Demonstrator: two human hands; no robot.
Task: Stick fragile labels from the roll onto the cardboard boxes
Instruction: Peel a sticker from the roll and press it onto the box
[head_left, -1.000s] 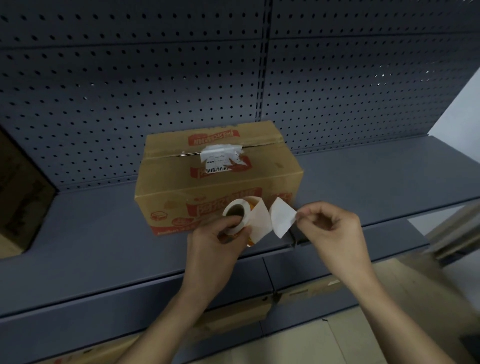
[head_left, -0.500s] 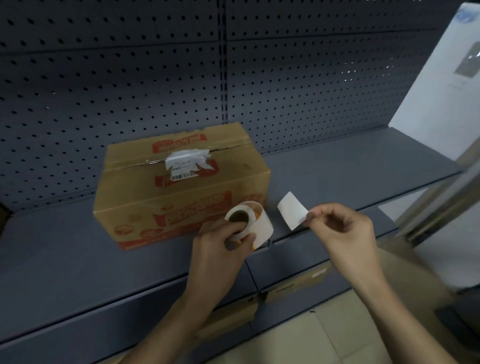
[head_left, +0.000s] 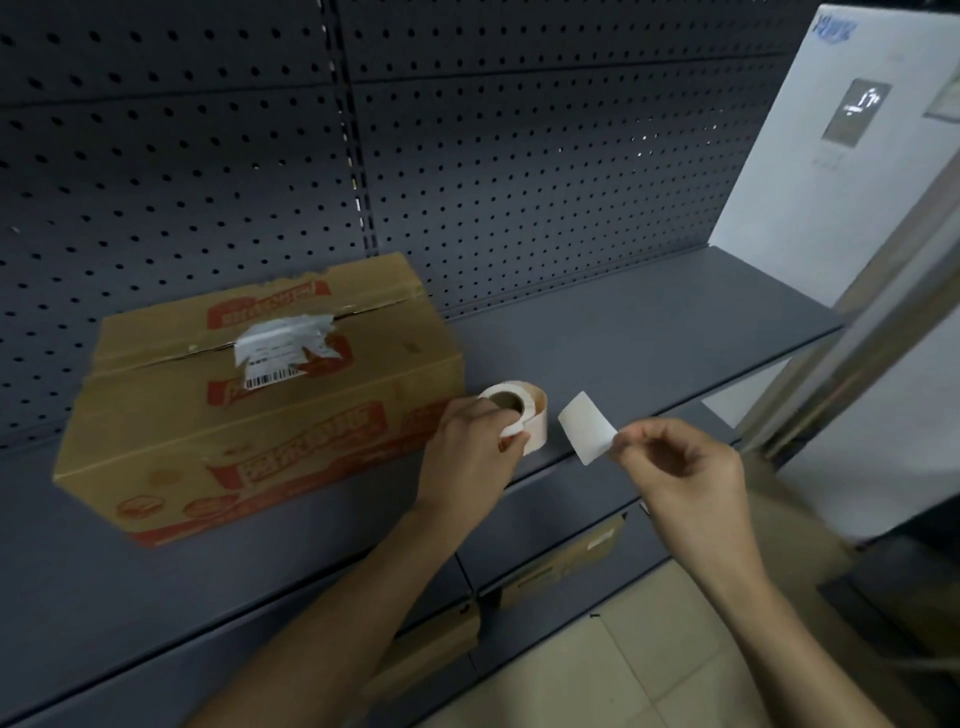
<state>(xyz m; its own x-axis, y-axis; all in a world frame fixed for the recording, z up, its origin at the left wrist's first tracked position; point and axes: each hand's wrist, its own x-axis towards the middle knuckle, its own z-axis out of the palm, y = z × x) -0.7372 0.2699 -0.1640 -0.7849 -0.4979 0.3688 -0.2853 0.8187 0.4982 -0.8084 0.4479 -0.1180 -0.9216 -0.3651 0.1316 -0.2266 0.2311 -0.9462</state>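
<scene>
Sitting on shelf (head_left: 623, 332), box (head_left: 260, 415) just L of roll (head_left: 535, 410).

Open room is offered on the grey metal shelf (head_left: 649, 332) right of the brown printed cardboard box (head_left: 260, 415); passage behind is blocked by the dark perforated back panel (head_left: 519, 156).

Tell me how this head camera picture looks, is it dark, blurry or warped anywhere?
Head view: dim overall, grey pegboard and shelf look dark; the white panel at right is brightest; red print on the cardboard box is too soft to read; the wide lens makes the pegboard's seam lean; the pale label in the right hand and roll in the left hand stand out.
</scene>
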